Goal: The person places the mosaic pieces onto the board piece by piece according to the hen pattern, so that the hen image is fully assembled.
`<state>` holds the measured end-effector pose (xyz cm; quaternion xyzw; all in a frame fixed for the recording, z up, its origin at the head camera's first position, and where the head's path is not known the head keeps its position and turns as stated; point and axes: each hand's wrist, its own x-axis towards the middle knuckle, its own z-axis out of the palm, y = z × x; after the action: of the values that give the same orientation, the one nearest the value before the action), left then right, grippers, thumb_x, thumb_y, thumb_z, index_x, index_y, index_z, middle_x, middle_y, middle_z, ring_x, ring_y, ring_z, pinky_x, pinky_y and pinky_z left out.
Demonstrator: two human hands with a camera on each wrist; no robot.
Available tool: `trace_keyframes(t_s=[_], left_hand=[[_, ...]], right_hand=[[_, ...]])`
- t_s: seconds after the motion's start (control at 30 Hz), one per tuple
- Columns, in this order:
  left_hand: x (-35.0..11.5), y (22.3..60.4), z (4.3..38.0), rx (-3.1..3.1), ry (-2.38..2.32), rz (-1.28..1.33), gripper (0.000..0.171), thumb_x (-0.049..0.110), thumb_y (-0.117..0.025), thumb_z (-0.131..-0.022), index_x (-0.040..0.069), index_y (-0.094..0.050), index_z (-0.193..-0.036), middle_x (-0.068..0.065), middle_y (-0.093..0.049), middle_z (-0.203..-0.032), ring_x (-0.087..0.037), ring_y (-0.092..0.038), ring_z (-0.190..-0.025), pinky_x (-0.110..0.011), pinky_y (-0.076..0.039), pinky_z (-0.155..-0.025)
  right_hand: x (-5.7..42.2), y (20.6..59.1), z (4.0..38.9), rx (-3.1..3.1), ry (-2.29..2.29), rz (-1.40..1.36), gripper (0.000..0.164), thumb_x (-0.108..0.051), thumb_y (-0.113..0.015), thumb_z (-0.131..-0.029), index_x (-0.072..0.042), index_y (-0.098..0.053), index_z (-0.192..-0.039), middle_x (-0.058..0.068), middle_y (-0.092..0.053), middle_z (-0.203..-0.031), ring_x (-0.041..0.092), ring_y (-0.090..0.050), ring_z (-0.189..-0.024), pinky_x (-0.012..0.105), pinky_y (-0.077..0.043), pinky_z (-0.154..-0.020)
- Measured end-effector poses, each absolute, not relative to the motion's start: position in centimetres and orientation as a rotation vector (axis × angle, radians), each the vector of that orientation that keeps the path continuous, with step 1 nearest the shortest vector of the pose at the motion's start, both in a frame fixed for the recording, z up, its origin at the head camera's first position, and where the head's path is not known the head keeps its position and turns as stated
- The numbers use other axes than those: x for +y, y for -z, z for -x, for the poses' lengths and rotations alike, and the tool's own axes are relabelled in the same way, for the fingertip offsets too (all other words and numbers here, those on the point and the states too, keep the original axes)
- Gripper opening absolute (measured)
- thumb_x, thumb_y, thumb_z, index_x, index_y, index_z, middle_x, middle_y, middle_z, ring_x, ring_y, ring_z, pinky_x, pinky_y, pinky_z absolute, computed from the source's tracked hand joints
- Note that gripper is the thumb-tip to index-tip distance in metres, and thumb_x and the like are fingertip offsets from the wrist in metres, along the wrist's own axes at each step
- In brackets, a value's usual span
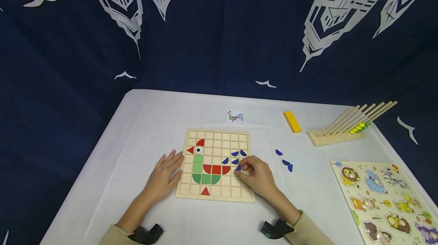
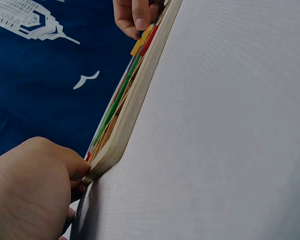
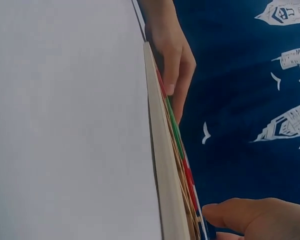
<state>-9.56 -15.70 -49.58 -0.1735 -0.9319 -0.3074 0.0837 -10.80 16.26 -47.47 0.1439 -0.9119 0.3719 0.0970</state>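
Observation:
A wooden grid board (image 1: 184, 188) lies on the table, with red, green and blue flat pieces set in its squares as a bird-like figure with a round eye piece (image 1: 199, 150). My left hand (image 1: 164, 174) rests along the board's left edge, fingers extended; in the left wrist view its thumb (image 2: 77, 167) touches the board's corner. Over the right part of the grid, my right hand (image 1: 258, 176) pinches a small blue half-round piece (image 1: 238, 168) between thumb and fingers. Several similar blue pieces (image 1: 235, 161) lie just above it on the board.
Loose blue pieces (image 1: 286, 162) lie right of the board. Behind it is a small pattern card (image 1: 235, 116). A yellow block (image 1: 292, 122), a wooden peg stand with beads (image 1: 337, 137) and an animal puzzle board (image 1: 373, 209) occupy the table's right side.

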Motion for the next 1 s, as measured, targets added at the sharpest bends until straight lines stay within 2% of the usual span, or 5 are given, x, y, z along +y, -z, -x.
trace_keyframes(t_s=[0.33, 0.53, 0.77, 1.0], left_hand=[[-15.8, 49.5, 9.6, -2.792, 0.918, 0.513, 0.046, 0.011, -0.063, -0.092, -0.002, -0.055, -0.135, -0.013, -0.052, -0.144, -0.032, -0.038, -0.142, -0.055, -0.021, -0.119], [-15.7, 49.7, 9.7, -2.791, 0.921, 0.514, 0.046, 0.012, -0.063, -0.092, -0.002, -0.055, -0.136, -0.013, -0.052, -0.145, -0.032, -0.038, -0.143, -0.055, -0.021, -0.119], [-15.5, 49.8, 9.7, -2.786, 0.926, 0.52, 0.046, 0.011, -0.063, -0.092, -0.001, -0.055, -0.136, -0.013, -0.052, -0.145, -0.031, -0.038, -0.143, -0.054, -0.021, -0.119], [-15.6, 49.9, 9.7, -2.775, 0.931, 0.514, 0.046, 0.01, -0.064, -0.091, -0.002, -0.055, -0.135, -0.013, -0.052, -0.144, -0.032, -0.038, -0.142, -0.055, -0.021, -0.119]], right_hand=[[15.6, 47.5, 10.6, -2.724, -1.029, -0.423, 0.026, -0.019, -0.089, -0.068, -0.013, -0.068, -0.082, -0.007, -0.056, -0.072, 0.002, -0.04, -0.062, 0.017, -0.033, -0.053], [16.5, 47.4, 10.7, -2.719, -1.084, -0.421, 0.024, -0.017, -0.088, -0.07, -0.011, -0.07, -0.084, -0.005, -0.058, -0.073, 0.004, -0.042, -0.061, 0.017, -0.034, -0.053], [20.0, 46.5, 12.3, -2.635, -0.992, -0.325, 0.017, -0.009, -0.083, -0.075, -0.006, -0.072, -0.087, 0.0, -0.059, -0.072, 0.003, -0.04, -0.058, 0.019, -0.034, -0.05], [24.9, 45.9, 14.0, -2.699, -0.827, -0.063, 0.021, -0.011, -0.08, -0.079, -0.003, -0.071, -0.097, 0.009, -0.065, -0.082, 0.011, -0.049, -0.063, 0.023, -0.037, -0.054]])
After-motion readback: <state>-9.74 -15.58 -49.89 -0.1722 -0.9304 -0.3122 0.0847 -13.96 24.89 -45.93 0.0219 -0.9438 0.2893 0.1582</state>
